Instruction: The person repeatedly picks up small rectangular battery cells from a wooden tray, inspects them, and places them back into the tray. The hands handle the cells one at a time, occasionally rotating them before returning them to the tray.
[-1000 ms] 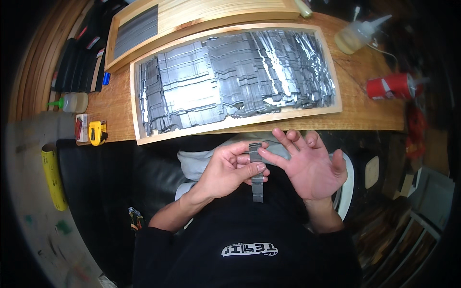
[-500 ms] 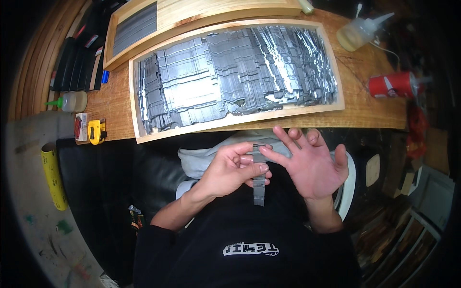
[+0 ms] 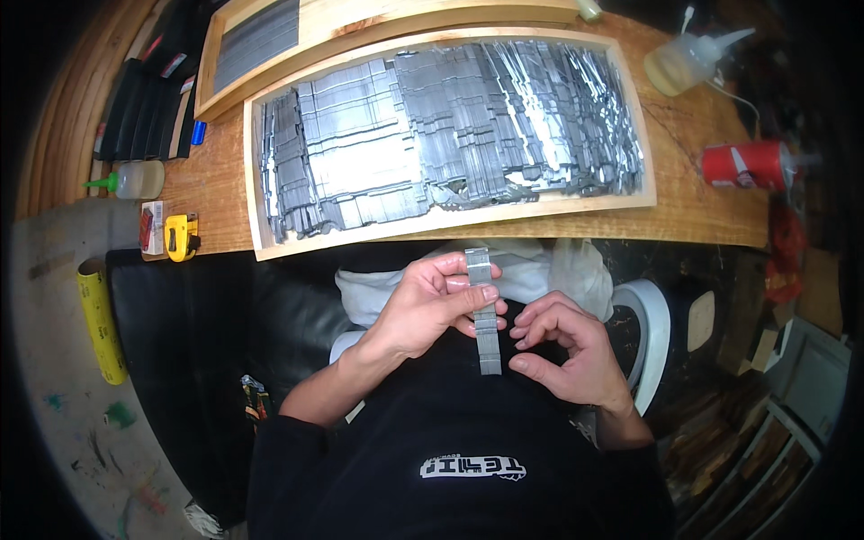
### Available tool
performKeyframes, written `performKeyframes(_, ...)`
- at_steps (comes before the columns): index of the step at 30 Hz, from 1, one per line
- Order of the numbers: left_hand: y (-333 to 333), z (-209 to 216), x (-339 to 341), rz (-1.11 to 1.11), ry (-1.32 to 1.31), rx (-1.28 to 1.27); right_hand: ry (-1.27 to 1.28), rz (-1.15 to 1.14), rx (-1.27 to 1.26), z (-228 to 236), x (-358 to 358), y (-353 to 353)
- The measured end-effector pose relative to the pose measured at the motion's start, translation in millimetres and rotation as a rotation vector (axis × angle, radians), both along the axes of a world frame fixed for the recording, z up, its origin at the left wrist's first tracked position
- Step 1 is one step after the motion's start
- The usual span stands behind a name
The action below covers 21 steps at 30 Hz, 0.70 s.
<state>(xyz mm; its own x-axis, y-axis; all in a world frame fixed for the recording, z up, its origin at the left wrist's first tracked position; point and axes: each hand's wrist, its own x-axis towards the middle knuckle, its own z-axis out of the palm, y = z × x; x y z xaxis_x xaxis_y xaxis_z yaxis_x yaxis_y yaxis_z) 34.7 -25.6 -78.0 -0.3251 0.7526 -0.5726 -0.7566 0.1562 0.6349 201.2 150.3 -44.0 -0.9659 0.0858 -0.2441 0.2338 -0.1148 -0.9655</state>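
My left hand (image 3: 418, 310) grips a narrow stack of thin grey strips (image 3: 488, 349), its thumb pressed across the front. The stack hangs upright before my chest, its lower end below the fingers. Just to its right, my right hand (image 3: 571, 351) holds nothing; its fingers are bent, with a gap between them and the thumb, and it does not touch the stack. Beyond both hands, a shallow wooden tray (image 3: 540, 209) on the table is filled with rows of similar grey strips (image 3: 360, 135), neatly lined up at left and looser at right.
A second wooden tray (image 3: 432, 18) lies behind. On the wooden table (image 3: 211, 171) are a yellow tape measure (image 3: 181, 238), a green-tipped bottle (image 3: 139, 180), a spouted squeeze bottle (image 3: 675, 67) and a red can (image 3: 745, 166). Pale cloth (image 3: 369, 292) lies below the table edge.
My right hand has moved down and away from the top of the stack, and its spread fingers have bent. My left hand keeps hold, with the strips now turned more face-on.
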Motion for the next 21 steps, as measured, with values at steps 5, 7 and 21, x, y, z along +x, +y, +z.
performKeyframes(5,10,-3,6,0.057,-0.097,0.004,-0.138,0.147,0.088,-8,6,-11)
performKeyframes(7,12,-4,8,0.031,-0.059,-0.018,-0.145,0.113,0.119,-17,9,-14)
performKeyframes(21,36,-63,13,-0.167,-0.122,-0.101,-0.341,-0.269,0.914,-107,33,68)
